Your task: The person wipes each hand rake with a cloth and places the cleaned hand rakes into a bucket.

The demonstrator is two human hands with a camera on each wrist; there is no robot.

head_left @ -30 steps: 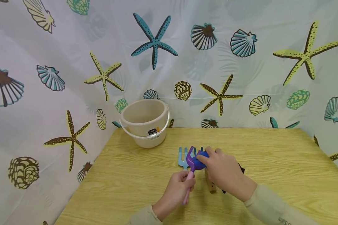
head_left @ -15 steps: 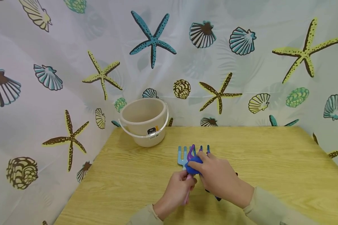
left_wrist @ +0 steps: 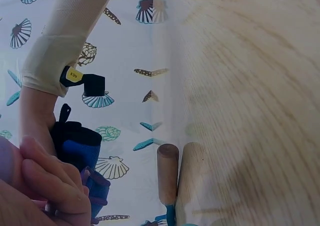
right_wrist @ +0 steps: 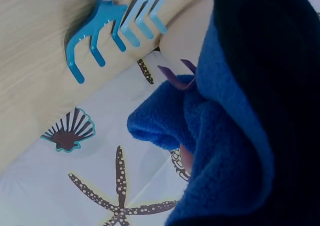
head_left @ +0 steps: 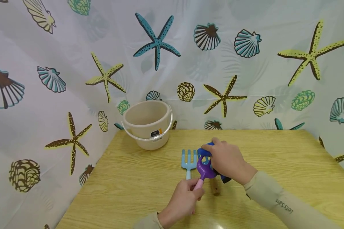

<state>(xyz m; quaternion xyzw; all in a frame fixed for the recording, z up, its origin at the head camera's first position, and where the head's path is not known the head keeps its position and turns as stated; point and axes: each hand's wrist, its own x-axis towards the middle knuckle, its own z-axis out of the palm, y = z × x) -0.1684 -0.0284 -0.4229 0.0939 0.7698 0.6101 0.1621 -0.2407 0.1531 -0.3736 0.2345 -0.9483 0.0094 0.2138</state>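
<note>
1. Compared with half a second earlier, the right hand (head_left: 229, 159) and its blue cloth (head_left: 204, 152) had moved up and away from the left hand (head_left: 183, 197), while the purple-headed tool (head_left: 204, 170) had swung rightward. The light blue fork (head_left: 188, 163) and the bucket (head_left: 146, 144) had stayed put.
2. Held above the counter (head_left: 117, 184), the purple-headed tool stood between the two hands, its head against the cloth and right of the light blue fork.
3. The left fingers were curled round the tool's pink handle; the right fingers pinched the cloth at the tool's head.
4. Wiping that head looked to be the step in hand. The next move seemed to call for a steady left grip and for folding the cloth round whatever prongs were left uncleaned.
5. Hand and cloth hid part of the purple head; only two prong tips poked out in the right wrist view, so I could not count them all. The teal fork (right_wrist: 97, 28) was partly covered in the head view, its wooden handle showing below. Dark material bordering the cloth was hard to make out.
</note>
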